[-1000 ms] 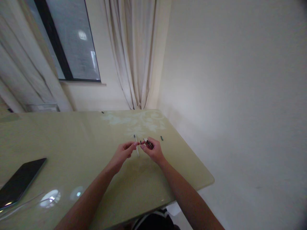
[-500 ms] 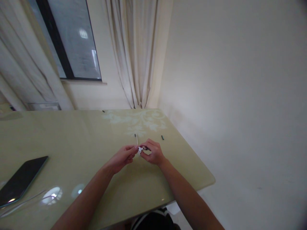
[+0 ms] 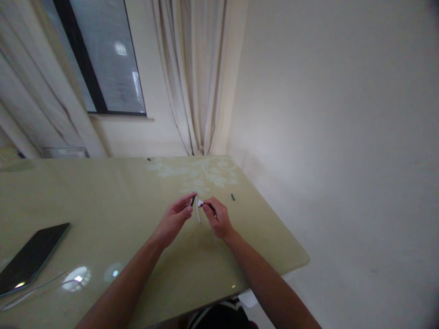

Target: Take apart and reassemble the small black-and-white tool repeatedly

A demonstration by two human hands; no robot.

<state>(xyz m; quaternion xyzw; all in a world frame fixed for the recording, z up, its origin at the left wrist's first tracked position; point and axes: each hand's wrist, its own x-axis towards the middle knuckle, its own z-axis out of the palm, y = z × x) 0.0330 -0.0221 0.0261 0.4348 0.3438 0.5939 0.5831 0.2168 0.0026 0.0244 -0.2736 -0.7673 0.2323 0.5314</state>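
Observation:
My left hand [image 3: 175,218] is closed in a pinch, its fingertips on a small slim dark piece [image 3: 192,201]. Just to the right, my right hand [image 3: 218,217] grips a small tool with a whitish, shiny head [image 3: 200,203] and a dark handle [image 3: 212,209]; its exact kind is too small to make out. A thin white strip or cable [image 3: 198,214] shows between the two hands, close to the tool's head. Whether it is joined to the dark piece I cannot tell.
A short dark piece [image 3: 233,197] lies on the glossy pale table [image 3: 267,237], right of my hands. Another small dark piece [image 3: 148,159] is near the back edge. At the left are a dark tablet [image 3: 32,256] and a thin white cable [image 3: 30,292].
My left hand has shifted up along the white strip and now pinches the dark piece. The tool in my right hand has turned and moved slightly up, its head apart from my left fingers.

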